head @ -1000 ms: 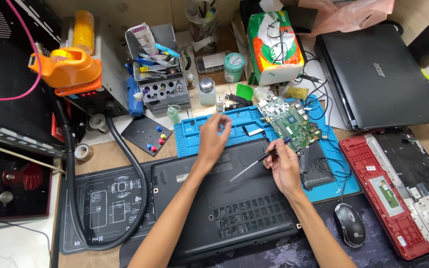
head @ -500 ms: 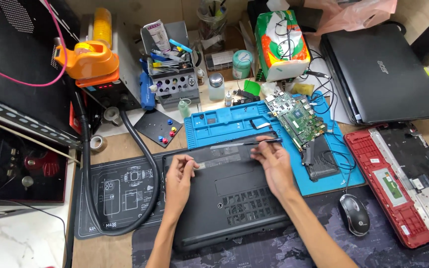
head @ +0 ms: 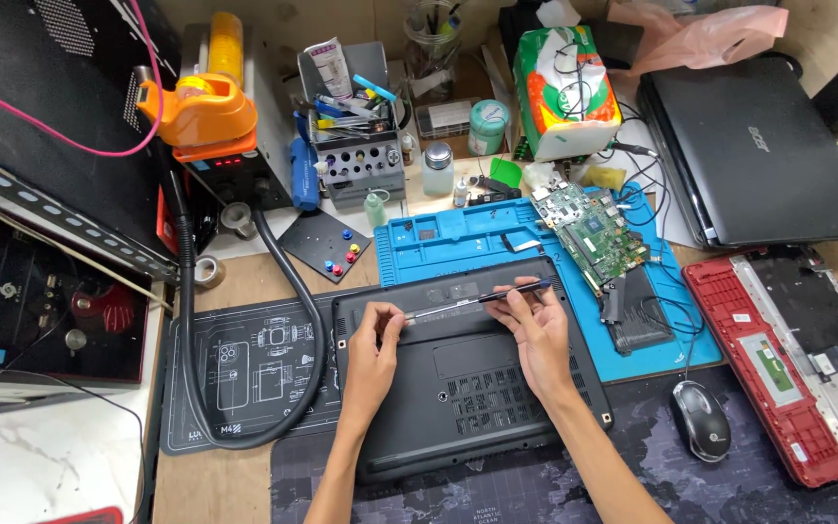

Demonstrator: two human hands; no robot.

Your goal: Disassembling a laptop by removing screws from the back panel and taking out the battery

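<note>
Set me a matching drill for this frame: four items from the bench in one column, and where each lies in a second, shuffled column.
Items:
1. screwdriver
2. green circuit board
3. computer mouse
4. black laptop base

Places:
A. on the blue mat
B. under both hands, bottom side up
C. held in the right hand, its tip by the left hand
D. on the dark map-print mat, beside the red laptop shell

Pairs: 1-C, 2-A, 3-D, 4-B

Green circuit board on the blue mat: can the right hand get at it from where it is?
Probably yes: the right hand holds a screwdriver, and the green circuit board lies just beyond it, uncovered.
</note>
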